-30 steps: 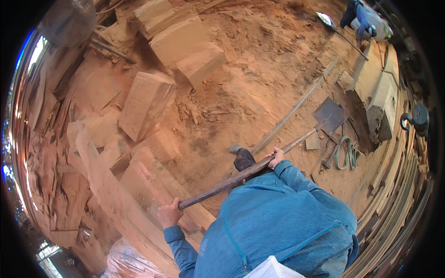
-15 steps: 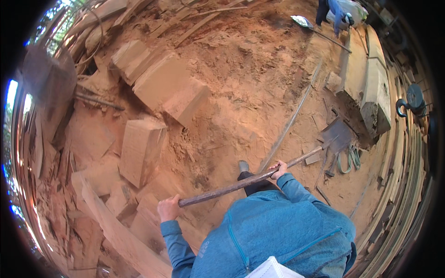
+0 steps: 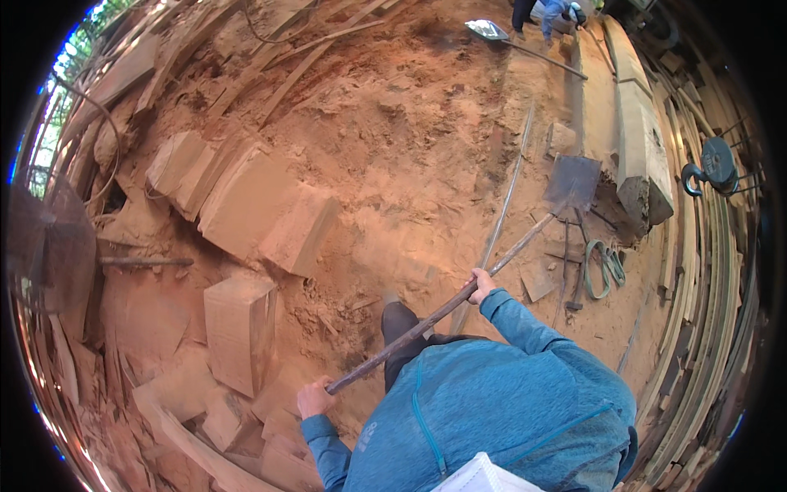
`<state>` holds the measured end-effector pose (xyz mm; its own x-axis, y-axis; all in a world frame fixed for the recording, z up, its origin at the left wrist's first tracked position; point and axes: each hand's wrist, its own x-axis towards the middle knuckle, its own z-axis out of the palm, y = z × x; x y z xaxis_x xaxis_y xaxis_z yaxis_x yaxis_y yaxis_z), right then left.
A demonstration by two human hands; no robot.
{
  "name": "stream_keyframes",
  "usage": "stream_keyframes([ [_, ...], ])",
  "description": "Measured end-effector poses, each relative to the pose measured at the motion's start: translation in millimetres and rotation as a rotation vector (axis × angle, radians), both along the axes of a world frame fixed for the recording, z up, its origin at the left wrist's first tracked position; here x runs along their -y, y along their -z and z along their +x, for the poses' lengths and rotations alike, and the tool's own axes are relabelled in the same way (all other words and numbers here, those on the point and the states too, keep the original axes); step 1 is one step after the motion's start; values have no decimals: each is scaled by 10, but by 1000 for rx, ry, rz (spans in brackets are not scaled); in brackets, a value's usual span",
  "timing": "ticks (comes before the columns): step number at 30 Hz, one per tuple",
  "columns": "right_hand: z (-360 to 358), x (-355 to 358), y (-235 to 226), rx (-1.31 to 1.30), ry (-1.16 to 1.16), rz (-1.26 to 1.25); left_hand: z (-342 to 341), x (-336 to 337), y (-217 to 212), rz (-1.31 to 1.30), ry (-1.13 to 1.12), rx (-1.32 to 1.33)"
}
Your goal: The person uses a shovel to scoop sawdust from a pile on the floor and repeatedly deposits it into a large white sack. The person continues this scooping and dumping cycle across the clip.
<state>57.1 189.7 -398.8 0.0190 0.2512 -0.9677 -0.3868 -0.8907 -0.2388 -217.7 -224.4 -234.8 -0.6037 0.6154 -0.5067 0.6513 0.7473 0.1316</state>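
At the far left we note stacked offcut slabs [image 3: 98, 90] and a dark mesh panel [image 3: 45, 246] along the rim of the view. Moving inward, several sawn timber blocks [image 3: 254, 209] lie half-buried in reddish sawdust, with one upright squared block [image 3: 238, 328] just beside our left forearm. Our left hand [image 3: 316, 399] is clenched around the butt end of the shovel handle [image 3: 426, 324], low and close to the body. The handle runs diagonally up and to the right across a dark boot [image 3: 399, 324] planted in the sawdust floor [image 3: 426, 148]. Our right hand [image 3: 481, 286] is closed around the handle further along, sleeve in blue. Beyond it the shaft reaches the shovel blade [image 3: 574, 182], which rests flat on the ground near a long squared beam [image 3: 635, 139]; we cannot tell whether the blade carries any load. A loop of green strap [image 3: 602, 269] lies just beside the shaft, and a hook and pulley [image 3: 709, 168] hangs at the far right over stacked planks. Another person's legs [image 3: 545, 12] show at the top edge. In our judgement the stroke in hand is scraping or scooping sawdust by the beam; the next move calls for a firm two-handed push or lift, keeping the blade off the strap.
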Motion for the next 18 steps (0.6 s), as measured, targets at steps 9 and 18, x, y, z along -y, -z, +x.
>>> stream_keyframes([
  [9, -1572, -1203, 243, -47, -107, 40, -1565, -1374, 122, 328, 122, -243],
  [18, -2724, -2284, -2, -177, 83, 11, -3368, -3119, -374, 396, 400, -472],
])
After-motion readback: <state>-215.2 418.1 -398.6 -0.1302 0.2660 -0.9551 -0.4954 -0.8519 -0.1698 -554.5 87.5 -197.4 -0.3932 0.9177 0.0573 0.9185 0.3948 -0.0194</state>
